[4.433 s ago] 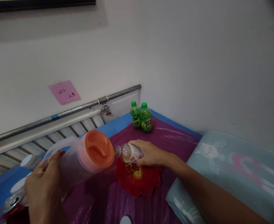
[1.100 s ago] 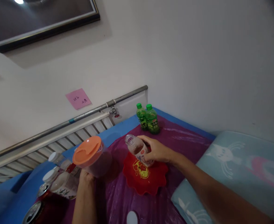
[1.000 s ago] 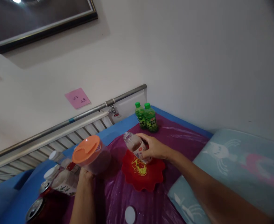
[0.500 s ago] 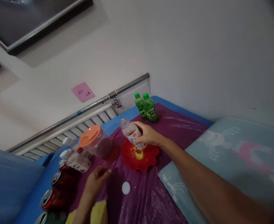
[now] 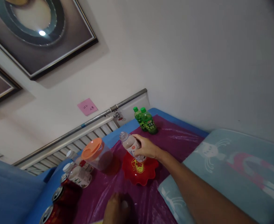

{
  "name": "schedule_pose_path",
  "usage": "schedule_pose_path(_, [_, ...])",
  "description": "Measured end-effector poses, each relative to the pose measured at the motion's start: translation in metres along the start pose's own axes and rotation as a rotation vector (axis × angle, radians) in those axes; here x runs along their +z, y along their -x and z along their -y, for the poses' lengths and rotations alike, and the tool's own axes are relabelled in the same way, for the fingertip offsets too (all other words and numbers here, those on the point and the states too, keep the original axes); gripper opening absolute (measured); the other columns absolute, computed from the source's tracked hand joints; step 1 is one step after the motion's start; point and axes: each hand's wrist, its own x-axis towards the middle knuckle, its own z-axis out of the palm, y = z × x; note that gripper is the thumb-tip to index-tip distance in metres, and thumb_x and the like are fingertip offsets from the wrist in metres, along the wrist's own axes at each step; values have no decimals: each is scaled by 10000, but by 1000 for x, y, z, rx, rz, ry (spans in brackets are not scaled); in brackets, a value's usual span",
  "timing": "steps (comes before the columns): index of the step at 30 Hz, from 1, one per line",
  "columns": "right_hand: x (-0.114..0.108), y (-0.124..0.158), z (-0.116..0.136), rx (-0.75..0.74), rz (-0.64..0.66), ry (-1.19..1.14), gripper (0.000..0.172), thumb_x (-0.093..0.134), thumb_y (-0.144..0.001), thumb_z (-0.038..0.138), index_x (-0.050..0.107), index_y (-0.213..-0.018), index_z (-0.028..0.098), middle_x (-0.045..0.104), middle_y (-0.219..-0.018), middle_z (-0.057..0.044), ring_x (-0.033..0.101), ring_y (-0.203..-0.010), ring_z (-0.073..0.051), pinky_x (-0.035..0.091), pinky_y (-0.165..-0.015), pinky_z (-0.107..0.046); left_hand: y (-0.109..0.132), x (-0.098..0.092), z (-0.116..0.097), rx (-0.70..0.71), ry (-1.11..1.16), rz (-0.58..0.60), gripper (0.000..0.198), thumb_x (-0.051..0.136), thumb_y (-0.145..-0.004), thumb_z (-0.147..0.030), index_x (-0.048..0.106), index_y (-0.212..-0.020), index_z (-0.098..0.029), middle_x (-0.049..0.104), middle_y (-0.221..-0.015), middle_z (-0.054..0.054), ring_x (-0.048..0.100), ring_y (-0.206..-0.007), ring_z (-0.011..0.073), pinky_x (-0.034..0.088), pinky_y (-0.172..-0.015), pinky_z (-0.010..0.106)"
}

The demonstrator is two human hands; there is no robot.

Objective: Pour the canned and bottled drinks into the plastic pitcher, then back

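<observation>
My right hand (image 5: 146,147) is closed around a clear bottle (image 5: 130,144) with a flowered label. The bottle has no cap on its mouth and tilts to the left above a red scalloped plate (image 5: 140,174) with a yellow print. Low in the view, my left hand (image 5: 114,207) is at a white bottle cap (image 5: 125,205) on the purple plastic sheet (image 5: 99,193). Its fingers are dark and blurred, so whether they grip the cap is unclear.
A clear jar with an orange lid (image 5: 92,149) stands left of the plate. Beyond it are white-capped bottles (image 5: 79,175) and several drink cans (image 5: 65,194). Two green bottles (image 5: 148,121) stand at the back, near the wall radiator (image 5: 87,137). A pale blue pillow (image 5: 211,161) lies right.
My left hand has moved right to the white cap. The view has tilted up, so things sit lower. My right hand still holds the tilted bottle over the plate.
</observation>
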Motion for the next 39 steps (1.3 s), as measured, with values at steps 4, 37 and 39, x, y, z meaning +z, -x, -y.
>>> schedule_pose_path(4, [2, 1, 0, 3, 30, 38, 746, 694, -537, 107, 528, -1261, 172, 663, -1112, -51, 625, -978, -226, 501, -833, -310, -3, -39, -20, 50, 506, -210, 353, 694, -669, -458, 690, -883, -177, 720, -884, 90, 670, -849, 251, 499, -770, 328])
schedule_pose_path(37, [5, 4, 9, -100, -44, 196, 672, 756, -535, 125, 595, -1182, 208, 705, -1023, -1, 664, -884, -196, 518, -705, -254, -53, -132, -121, 209, 544, -522, 749, 584, -680, -691, 607, -1199, -151, 654, -1196, 135, 661, -980, 287, 504, -872, 436])
schedule_pose_path(39, [-2, 3, 10, -99, -145, 186, 725, 758, -542, 146, 566, -1238, 217, 698, -1092, -5, 662, -947, -197, 528, -775, -266, -47, -126, -114, 178, 554, -570, 742, 572, -656, -705, 628, -1158, -162, 652, -1211, 138, 652, -1030, 308, 492, -926, 466])
